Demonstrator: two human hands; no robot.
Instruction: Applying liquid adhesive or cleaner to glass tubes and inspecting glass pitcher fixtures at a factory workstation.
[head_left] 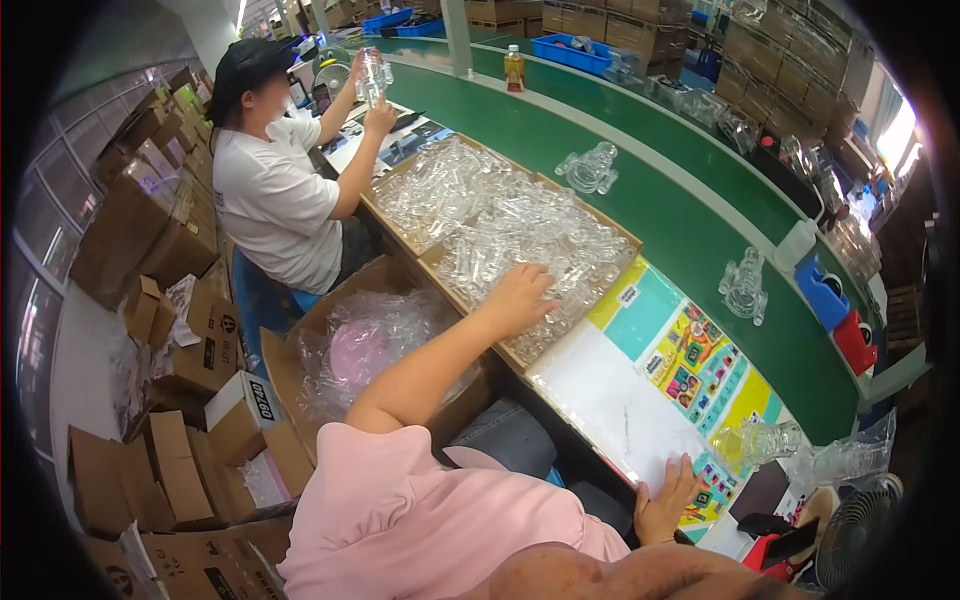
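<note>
My left hand (518, 302) reaches over a shallow cardboard tray (632, 252), its fingers loosely spread on the near pieces of a heap of clear plastic parts (530, 225). Nothing shows lifted in it. My right hand (668, 500) lies open with fingers apart at the near edge of a white sheet (620, 415) on the table. Just beyond that hand, a clear plastic assembly with a yellowish tint (755, 443) lies on a colourful printed sheet (690, 350). A clear plastic bag (850, 455) with something inside is beside it.
Two clear assemblies (590, 168) (744, 287) lie on the green conveyor belt (680, 235). At the left, a co-worker (280, 190) holds up a clear assembly (374, 78). An open carton (285, 370) with plastic-wrapped pink contents stands beside me. A small fan (860, 530) and phone (790, 540) are at right.
</note>
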